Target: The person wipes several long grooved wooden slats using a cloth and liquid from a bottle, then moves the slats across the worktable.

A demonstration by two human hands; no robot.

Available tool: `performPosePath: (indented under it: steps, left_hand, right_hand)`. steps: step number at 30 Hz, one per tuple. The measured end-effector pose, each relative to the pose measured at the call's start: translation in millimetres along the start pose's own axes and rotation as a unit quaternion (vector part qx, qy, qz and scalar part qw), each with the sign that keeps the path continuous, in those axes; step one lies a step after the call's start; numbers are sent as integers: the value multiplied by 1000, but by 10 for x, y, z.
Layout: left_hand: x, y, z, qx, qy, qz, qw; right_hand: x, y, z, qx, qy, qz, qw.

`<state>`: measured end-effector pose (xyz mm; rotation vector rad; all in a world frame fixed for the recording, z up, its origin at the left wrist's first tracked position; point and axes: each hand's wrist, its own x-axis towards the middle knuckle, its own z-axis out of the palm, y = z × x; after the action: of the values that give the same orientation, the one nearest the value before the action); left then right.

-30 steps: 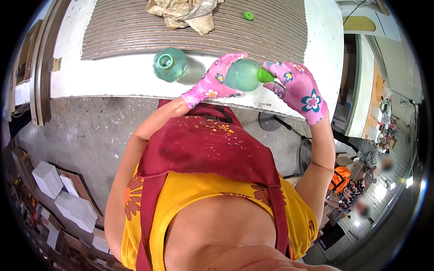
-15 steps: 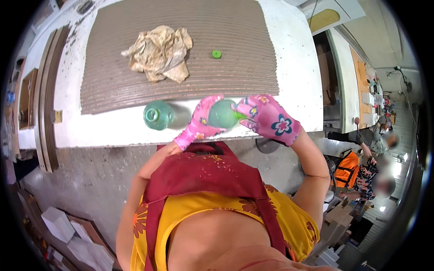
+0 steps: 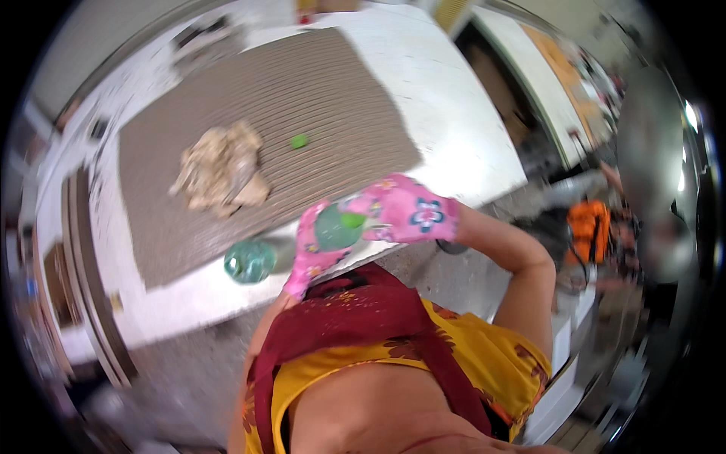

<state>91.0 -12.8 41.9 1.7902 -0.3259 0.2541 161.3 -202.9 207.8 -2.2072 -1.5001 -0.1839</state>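
My left hand (image 3: 308,250), in a pink flowered glove, is wrapped round a translucent green bottle (image 3: 330,233) at the near edge of the white table. The bottle's bright green cap (image 3: 352,220) faces my right hand (image 3: 412,210), gloved the same way. The right fingers and thumb reach round the cap from either side, though blur softens their exact contact. To the left stands a second green bottle (image 3: 250,262) with no cap visible on it. A loose green cap (image 3: 299,141) lies on the ribbed brown mat (image 3: 318,83).
A crumpled beige cloth (image 3: 221,170) lies on the mat. Brown strips (image 3: 91,272) run along the left side of the white table (image 3: 446,98). A grey boxy object (image 3: 208,45) is at the back. Beyond the right side are an orange bag (image 3: 588,231) and blurred people.
The view has swung and tilted, so table, mat and cloth appear turned and lower. My hands still hold the bottle near the table edge, and the cap now shows more between the right fingers.
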Motion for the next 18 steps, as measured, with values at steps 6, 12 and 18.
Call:
performPosePath:
  steps: [6,12,18]
  left_hand:
    - [6,40,12,50,-5,-22,998]
    - [-12,12,36,73,-26,5,997]
    - [52,36,-41,-14,-105,-71,992]
  right_hand:
    - [7,29,-13,106,-163,195,961]
    - [-185,31,67,72,-76,133,986]
    - [-248,100,98,164,-65,121,977]
